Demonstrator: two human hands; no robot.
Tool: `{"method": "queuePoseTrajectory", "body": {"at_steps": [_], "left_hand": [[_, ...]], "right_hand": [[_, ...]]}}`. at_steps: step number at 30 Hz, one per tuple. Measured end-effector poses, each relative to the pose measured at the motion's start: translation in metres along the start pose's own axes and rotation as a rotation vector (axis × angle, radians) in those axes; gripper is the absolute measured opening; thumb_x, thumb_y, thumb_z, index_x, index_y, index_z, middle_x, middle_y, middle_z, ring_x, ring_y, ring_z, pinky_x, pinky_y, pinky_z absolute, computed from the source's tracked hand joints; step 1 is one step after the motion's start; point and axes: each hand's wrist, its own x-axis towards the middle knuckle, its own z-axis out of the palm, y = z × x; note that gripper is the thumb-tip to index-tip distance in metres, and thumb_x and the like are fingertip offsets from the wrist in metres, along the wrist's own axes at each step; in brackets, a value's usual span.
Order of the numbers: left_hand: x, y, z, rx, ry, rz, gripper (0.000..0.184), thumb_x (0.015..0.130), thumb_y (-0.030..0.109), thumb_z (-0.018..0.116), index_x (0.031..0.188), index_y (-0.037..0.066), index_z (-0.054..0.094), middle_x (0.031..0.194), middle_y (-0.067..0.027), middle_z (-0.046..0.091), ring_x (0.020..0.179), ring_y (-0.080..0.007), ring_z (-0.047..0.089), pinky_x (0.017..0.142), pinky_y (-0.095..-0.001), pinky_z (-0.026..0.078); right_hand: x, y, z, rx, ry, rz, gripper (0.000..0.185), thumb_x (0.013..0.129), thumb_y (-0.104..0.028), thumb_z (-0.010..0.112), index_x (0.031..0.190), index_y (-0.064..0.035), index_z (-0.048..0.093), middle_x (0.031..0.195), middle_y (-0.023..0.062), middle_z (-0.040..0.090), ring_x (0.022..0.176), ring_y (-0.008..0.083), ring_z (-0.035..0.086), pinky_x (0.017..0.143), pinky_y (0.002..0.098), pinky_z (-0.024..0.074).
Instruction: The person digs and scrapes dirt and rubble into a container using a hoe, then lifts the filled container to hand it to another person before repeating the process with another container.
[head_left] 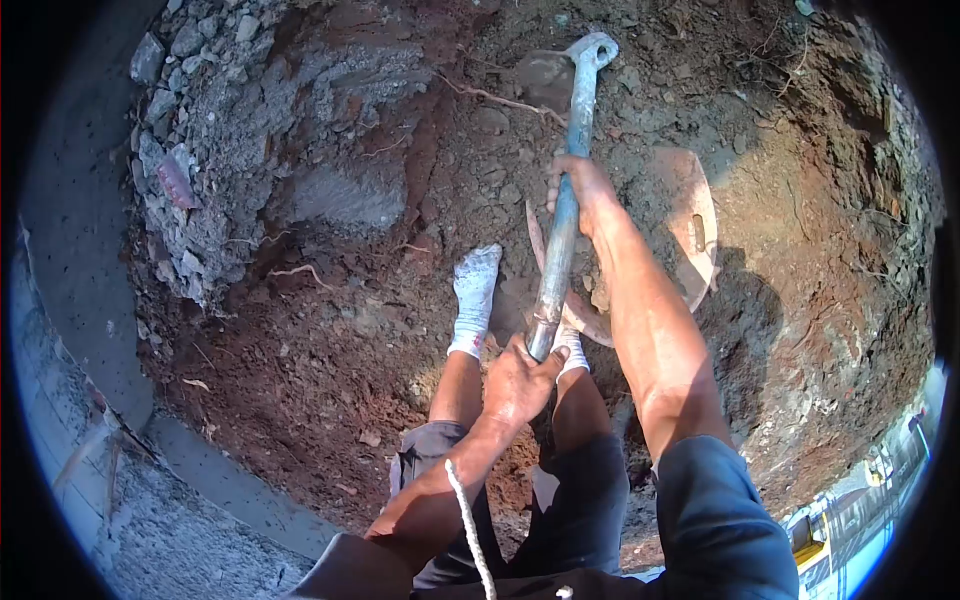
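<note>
You had both hands wrapped firmly round the long-handled tool (564,230), which lay in front of you above the dug soil (350,350), its long axis running from near your right foot (571,350) away and slightly rightward. Your left hand (520,385) clasped the near end; your right hand (586,195) circled the shaft farther up, so it was closer to the metal head (582,50). The head's dull blade blended into the dirt, so its contact there was hard to judge. A reddish pan (682,190) sat beneath the shaft, mostly to its right
</note>
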Motion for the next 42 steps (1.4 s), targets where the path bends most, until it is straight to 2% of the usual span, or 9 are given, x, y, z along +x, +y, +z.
{"method": "queuePoseTrajectory", "body": {"at_steps": [9,12,16,22,25,27,29,32,42], "left_hand": [[-0.107,-0.19,0.129,0.048,-0.213,-0.214,0.045,0.068,0.027,0.076,0.106,0.009,0.062,0.085,-0.0172,0.068,0.086,-0.0343,0.067,0.077,-0.0421,0.053],[-0.109,-0.101,0.108,0.202,-0.136,-0.168,0.029,0.069,0.024,0.073,0.092,0.008,0.065,0.082,-0.0143,0.068,0.082,-0.0335,0.067,0.073,-0.0422,0.053],[-0.014,0.051,0.09,0.067,-0.163,0.715,0.029,0.071,0.013,0.075,0.095,0.006,0.059,0.093,-0.0141,0.065,0.077,-0.0311,0.065,0.07,-0.0407,0.052],[0.087,0.298,0.041,0.211,-0.104,1.096,0.028,0.07,0.03,0.076,0.086,0.012,0.062,0.076,-0.0077,0.068,0.073,-0.0261,0.068,0.071,-0.0425,0.052],[0.147,0.252,0.024,0.264,-0.21,0.807,0.035,0.07,0.036,0.079,0.092,0.012,0.066,0.081,-0.0089,0.07,0.079,-0.0246,0.068,0.078,-0.0394,0.052],[0.197,0.139,0.012,0.256,-0.384,0.369,0.038,0.077,0.037,0.073,0.108,0.016,0.066,0.099,-0.0083,0.07,0.092,-0.0213,0.067,0.093,-0.0381,0.048],[0.213,-0.026,0.011,0.219,-0.196,0.41,0.043,0.079,0.039,0.07,0.111,0.011,0.066,0.102,-0.0144,0.07,0.093,-0.0261,0.068,0.091,-0.0377,0.049],[0.156,0.022,-0.002,0.365,-0.276,0.051,0.05,0.076,0.044,0.071,0.107,0.005,0.066,0.097,-0.0187,0.069,0.093,-0.0309,0.067,0.085,-0.0387,0.05],[0.09,0.042,-0.073,0.43,-0.133,-0.066,0.053,0.074,0.049,0.069,0.104,0.005,0.068,0.095,-0.021,0.069,0.095,-0.0345,0.067,0.084,-0.0415,0.051]], "right_hand": [[-0.206,0.171,-0.09,0.232,0.19,-0.008,0.028,0.066,0.008,0.063,0.093,0.0017,0.058,0.064,0.0061,0.056,0.047,0.017,0.056,0.042,0.0314,0.0455],[-0.224,0.104,-0.112,0.336,0.241,-0.062,0.028,0.068,0.006,0.061,0.096,0.0016,0.057,0.067,0.0072,0.058,0.048,0.0176,0.057,0.047,0.0301,0.0463],[-0.264,-0.067,-0.135,0.348,0.427,-0.742,0.024,0.069,0.006,0.057,0.091,-0.0037,0.054,0.07,0.0066,0.054,0.059,0.0177,0.058,0.056,0.0322,0.0527],[-0.254,-0.252,-0.178,0.205,0.154,-1.427,0.007,0.086,-0.006,0.055,0.081,-0.0023,0.052,0.069,0.0058,0.051,0.062,0.0193,0.057,0.064,0.0358,0.0537],[-0.142,-0.212,-0.142,0.462,0.35,-1.294,0.008,0.081,-0.004,0.058,0.085,0.0015,0.053,0.068,0.0086,0.05,0.055,0.0196,0.053,0.059,0.0369,0.0522],[-0.037,-0.121,-0.09,0.403,0.496,-0.852,0.025,0.081,-0.002,0.057,0.103,0.0082,0.049,0.064,0.0061,0.05,0.051,0.0184,0.051,0.053,0.0331,0.0506],[0.028,-0.045,-0.059,0.376,0.487,-0.44,0.025,0.081,-0.005,0.058,0.102,0.0056,0.05,0.066,0.0077,0.051,0.048,0.0199,0.052,0.044,0.0352,0.0473],[0.058,-0.036,-0.081,0.307,0.286,-0.226,0.012,0.083,-0.016,0.054,0.077,-0.0065,0.05,0.061,0.0056,0.048,0.049,0.0185,0.051,0.045,0.0333,0.0467],[0.012,-0.028,-0.003,0.304,0.301,-0.053,0.013,0.078,-0.012,0.06,0.084,-0.0014,0.056,0.067,0.008,0.051,0.049,0.0213,0.053,0.043,0.0373,0.0469]]}}
